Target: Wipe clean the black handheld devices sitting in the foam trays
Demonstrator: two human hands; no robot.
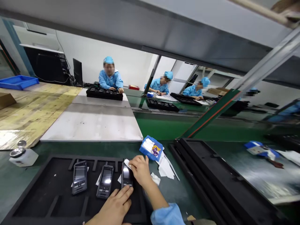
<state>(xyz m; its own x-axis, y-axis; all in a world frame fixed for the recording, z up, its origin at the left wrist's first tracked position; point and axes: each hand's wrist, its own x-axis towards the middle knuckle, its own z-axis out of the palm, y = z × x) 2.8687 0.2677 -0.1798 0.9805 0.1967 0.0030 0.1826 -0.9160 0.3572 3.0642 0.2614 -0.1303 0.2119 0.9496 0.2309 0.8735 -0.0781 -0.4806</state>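
1. Black handheld terminal (127, 176) sits in the rightmost slot of a black foam tray (35, 190).
2. Right hand (140, 170) pinches its top end, fingers closed on it and on a white paper tab (127, 162).
3. Left hand (113, 204) lies with its fingers on the terminal's lower end; whether they grip, I cannot tell.
4. Two matching dark terminals (79, 177) occupy slots further left.
5. Blue printed packet (152, 148) and white paper scraps (165, 168) lie on the green bench (70, 148), just beyond the tray's far right corner.

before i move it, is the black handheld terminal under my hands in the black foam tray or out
In. The black handheld terminal lies within the black foam tray, right hand and left hand touching it.
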